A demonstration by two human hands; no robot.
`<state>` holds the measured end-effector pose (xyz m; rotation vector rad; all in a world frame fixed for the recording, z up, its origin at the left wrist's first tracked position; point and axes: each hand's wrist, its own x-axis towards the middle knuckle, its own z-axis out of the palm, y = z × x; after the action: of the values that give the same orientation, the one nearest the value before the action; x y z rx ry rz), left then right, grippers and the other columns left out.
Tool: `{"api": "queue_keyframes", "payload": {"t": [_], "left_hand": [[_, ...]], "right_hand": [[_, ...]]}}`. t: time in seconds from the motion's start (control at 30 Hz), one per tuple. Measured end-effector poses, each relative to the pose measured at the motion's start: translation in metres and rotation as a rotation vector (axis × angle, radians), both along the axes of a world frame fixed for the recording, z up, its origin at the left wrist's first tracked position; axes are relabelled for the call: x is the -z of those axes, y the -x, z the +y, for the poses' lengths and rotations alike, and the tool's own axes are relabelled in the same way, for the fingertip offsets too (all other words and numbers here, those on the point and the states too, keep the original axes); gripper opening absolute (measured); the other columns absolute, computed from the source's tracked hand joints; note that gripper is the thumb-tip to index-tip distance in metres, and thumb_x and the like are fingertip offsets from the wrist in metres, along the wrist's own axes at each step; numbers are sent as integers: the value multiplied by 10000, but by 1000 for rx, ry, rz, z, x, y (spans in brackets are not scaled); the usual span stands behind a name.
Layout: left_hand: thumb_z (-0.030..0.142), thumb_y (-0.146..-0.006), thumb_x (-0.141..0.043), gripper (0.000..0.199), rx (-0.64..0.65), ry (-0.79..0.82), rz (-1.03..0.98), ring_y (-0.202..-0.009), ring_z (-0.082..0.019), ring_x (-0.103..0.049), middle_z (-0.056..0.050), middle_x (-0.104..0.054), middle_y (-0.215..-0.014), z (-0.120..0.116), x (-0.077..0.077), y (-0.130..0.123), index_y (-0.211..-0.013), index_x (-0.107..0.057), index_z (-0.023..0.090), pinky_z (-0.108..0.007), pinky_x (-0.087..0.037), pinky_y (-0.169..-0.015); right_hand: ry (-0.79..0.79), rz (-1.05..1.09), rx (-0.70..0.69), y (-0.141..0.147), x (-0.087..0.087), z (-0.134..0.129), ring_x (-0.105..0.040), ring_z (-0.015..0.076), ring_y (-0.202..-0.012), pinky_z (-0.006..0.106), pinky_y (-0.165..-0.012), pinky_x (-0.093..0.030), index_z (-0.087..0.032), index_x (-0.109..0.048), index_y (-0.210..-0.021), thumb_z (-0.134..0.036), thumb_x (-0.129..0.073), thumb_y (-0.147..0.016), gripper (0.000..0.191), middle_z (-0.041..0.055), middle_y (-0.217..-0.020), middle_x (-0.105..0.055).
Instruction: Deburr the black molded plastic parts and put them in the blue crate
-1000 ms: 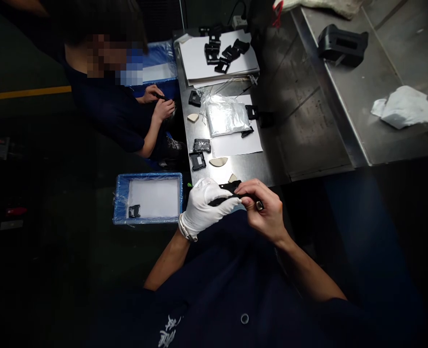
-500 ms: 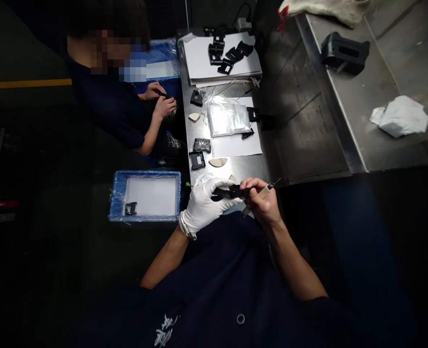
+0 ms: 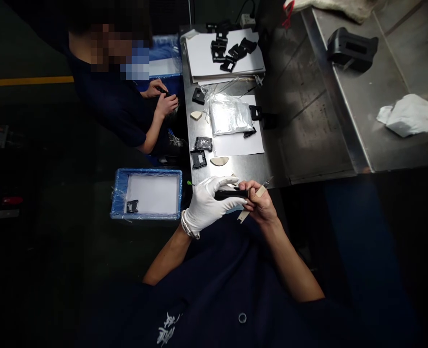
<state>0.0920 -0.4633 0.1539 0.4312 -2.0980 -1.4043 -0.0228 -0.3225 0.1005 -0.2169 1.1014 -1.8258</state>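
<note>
Steadily, clasp the slim black plastic part (image 3: 231, 195) in your white-gloved left hand (image 3: 210, 202); your bare right hand (image 3: 259, 205) pinches a pale flat stick (image 3: 260, 192).

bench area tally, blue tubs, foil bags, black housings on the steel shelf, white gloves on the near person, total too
blue tubs: 2
foil bags: 1
black housings on the steel shelf: 1
white gloves: 1
total: 5

White brush-style characters (image 3: 165, 329) on a navy work jacket (image 3: 214, 295), too blurred to read; nothing else legible
</note>
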Motion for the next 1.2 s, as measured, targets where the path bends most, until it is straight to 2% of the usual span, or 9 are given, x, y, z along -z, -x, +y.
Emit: {"api": "queue_keyframes", "payload": {"t": [0.17,0.43,0.6,0.73,0.9,1.03,1.1,1.13,1.2], "left_hand": [[378,-699,-859,502,11,-134,-43,-745,-170,-734,-50,-766,-910,3,1,0,-1129,-696,176,-281,-620,-713],[373,-737,-833,516,52,-189,-33,-781,-176,-742,-48,-767,-898,5,5,1,-1184,-666,178,-272,-615,-721],[356,-734,-837,495,32,-171,-17,-761,-168,-740,-53,-768,-919,6,3,1,-1163,-675,170,-272,-617,-726],[329,-743,-831,443,31,-137,18,-777,-172,-742,-57,-768,-935,6,-1,0,-1128,-682,165,-279,-619,-753],[282,-903,-660,235,8,-142,83,-755,-132,-721,-45,-758,-906,9,-1,1,-1112,-684,177,-247,-604,-745],[338,-928,-628,204,-177,-203,73,-834,-145,-711,-62,-741,-960,6,11,7,-1021,-689,166,-255,-587,-763],[393,-956,-576,261,-248,-281,40,-783,-136,-694,-67,-731,-962,0,19,10,-1036,-674,165,-249,-570,-712],[443,-973,-527,322,-241,-316,18,-736,-128,-678,-69,-726,-949,-2,22,10,-1065,-667,167,-248,-559,-680],[573,-958,-467,476,-123,-337,-19,-695,-133,-656,-77,-720,-924,-7,25,8,-1122,-661,170,-264,-548,-655]], "right_hand": [[-19,-104,-17,0,1,1,-145,-20,-411,176,-355,-62,-194,-554,-830,-382,-816,-708,345,-48,-850,-565],[-60,-185,-10,-9,6,-1,-131,-3,-412,169,-347,-85,-204,-520,-812,-288,-810,-629,353,-55,-762,-602],[-49,-148,-8,-8,5,-1,-150,-15,-408,173,-353,-72,-206,-527,-844,-269,-799,-648,341,-46,-869,-614],[0,-81,-8,-3,1,0,-163,-21,-404,175,-349,-71,-204,-524,-827,-332,-817,-678,353,-58,-855,-564],[-49,31,12,0,-8,-1,-183,-20,-407,183,-361,-98,-201,-529,-826,-456,-786,-745,371,-44,-894,-558],[-97,85,26,-2,-18,-3,-219,-14,-421,190,-362,-129,-190,-564,-826,-474,-795,-734,378,-15,-910,-571],[-129,126,45,-2,-22,-2,-246,-1,-435,195,-363,-153,-180,-592,-831,-473,-789,-746,363,-2,-872,-576],[-149,149,49,-2,-24,-2,-255,8,-438,198,-367,-163,-175,-610,-843,-469,-783,-758,352,-7,-808,-565],[-192,194,57,0,-28,0,-260,25,-434,200,-377,-176,-163,-643,-878,-463,-772,-780,341,-42,-641,-482]]}}
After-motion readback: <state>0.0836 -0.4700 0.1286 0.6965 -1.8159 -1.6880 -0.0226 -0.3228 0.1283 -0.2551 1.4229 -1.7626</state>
